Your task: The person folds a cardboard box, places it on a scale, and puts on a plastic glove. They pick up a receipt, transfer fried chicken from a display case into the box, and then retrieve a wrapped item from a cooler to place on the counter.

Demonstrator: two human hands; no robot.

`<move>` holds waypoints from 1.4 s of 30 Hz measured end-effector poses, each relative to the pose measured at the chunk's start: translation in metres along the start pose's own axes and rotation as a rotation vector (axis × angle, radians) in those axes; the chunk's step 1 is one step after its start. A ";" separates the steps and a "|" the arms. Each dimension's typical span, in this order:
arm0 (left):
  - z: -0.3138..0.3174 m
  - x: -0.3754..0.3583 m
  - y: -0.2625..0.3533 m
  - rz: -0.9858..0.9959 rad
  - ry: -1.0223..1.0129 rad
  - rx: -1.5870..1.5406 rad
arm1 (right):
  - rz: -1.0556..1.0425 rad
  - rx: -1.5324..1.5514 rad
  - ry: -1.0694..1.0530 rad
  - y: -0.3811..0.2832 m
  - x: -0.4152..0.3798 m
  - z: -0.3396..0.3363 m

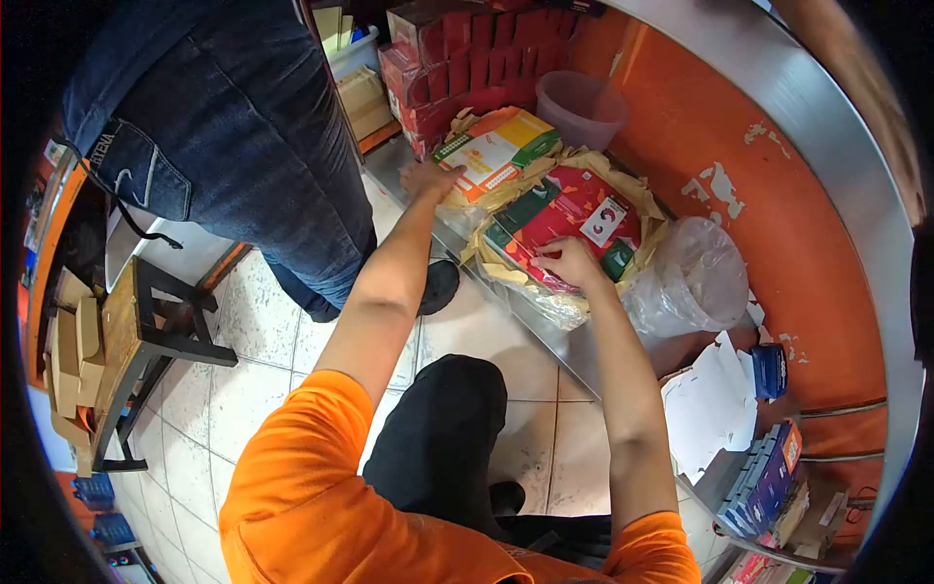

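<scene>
My left hand (431,181) is palm down, fingers apart, at the near left edge of a stack of flat printed cardboard in yellow, white and green (486,156). My right hand (570,263) rests on a second stack, red with green ends (574,207); its thumb and fingers are spread over the near side. A white label with dark round marks (605,221) lies on the red stack. Torn brown wrapping paper (637,190) and clear plastic surround both stacks, which sit on a low metal shelf (545,336).
Red boxes (467,68) are piled behind. A translucent bucket (581,107) and a plastic-wrapped tub (696,277) flank the stacks. White sheets (715,404) and blue boxes (764,477) lie to the right. Another person in jeans (243,127) stands close on the left, beside a wooden stool (146,331).
</scene>
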State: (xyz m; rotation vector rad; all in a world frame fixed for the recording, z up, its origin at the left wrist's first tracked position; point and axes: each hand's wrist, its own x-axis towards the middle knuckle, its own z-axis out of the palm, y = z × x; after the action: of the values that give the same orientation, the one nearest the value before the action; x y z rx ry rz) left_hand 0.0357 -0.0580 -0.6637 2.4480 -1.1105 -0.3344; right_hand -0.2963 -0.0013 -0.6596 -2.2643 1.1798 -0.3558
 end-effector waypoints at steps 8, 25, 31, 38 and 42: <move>-0.014 -0.001 -0.005 0.219 -0.005 0.026 | 0.168 -0.147 0.041 -0.025 -0.009 -0.002; -0.003 -0.015 0.022 0.353 0.280 -0.271 | 0.042 -0.455 0.577 -0.036 -0.013 -0.008; -0.023 -0.021 0.037 0.358 0.370 -0.809 | -0.142 -0.314 1.123 -0.045 -0.039 -0.050; -0.133 -0.182 0.032 0.537 0.331 -1.086 | 0.036 -0.091 1.173 -0.121 -0.142 -0.110; -0.243 -0.318 0.018 0.529 0.253 -0.942 | 0.197 0.002 0.558 -0.200 -0.265 -0.181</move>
State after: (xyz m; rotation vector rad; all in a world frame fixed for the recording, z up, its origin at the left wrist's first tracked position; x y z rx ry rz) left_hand -0.0895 0.2412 -0.4289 1.2878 -1.0932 -0.2762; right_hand -0.4006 0.2423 -0.3904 -2.0801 1.6549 -0.9491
